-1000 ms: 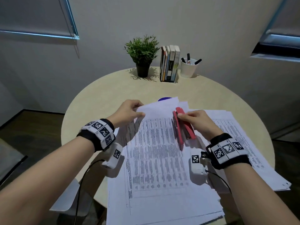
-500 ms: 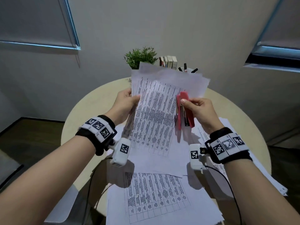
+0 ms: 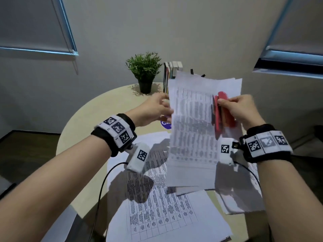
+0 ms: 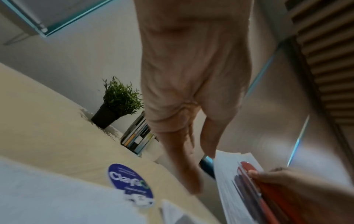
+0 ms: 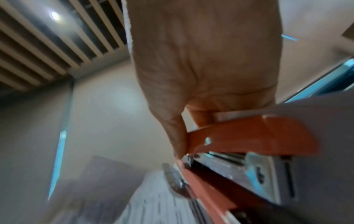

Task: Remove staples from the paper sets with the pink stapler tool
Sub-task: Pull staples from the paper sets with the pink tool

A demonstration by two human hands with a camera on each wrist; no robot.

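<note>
**A:** What is in the hands?

**B:** The right hand (image 3: 243, 110) grips a pink stapler (image 3: 222, 112), thumb on its near side and fingers curled round the back. It also seems to hold the right edge of a paper set (image 3: 194, 130), which is raised upright above the table (image 3: 83, 137). The stapler lies against the front of the sheets near their upper right corner, its long side running up and down. The right wrist view shows its pink top arm, metal staple channel and pink base, with the hand wrapped round it.

**A:** And the left hand?

**B:** The left hand (image 3: 153, 110) is at the left edge of the paper set, just beside it. In the left wrist view the fingers (image 4: 184, 163) are straight and relaxed, pointing toward the sheets. I cannot tell if the fingertips touch the paper; the head view is blurred there.

**A:** Where are the other papers?

**B:** Loose printed sheets (image 3: 162, 215) lie spread across the near part of the table, under and in front of the raised set. More sheets lie to the right, below the right wrist.

**A:** Anything else on the table?

**B:** At the far edge a small potted plant (image 3: 144, 70) stands beside a row of upright books (image 3: 172, 70). A round blue sticker (image 4: 130, 181) lies on the tabletop under the left hand, partly covered by paper. Both wrists wear black bands with square printed markers.
</note>
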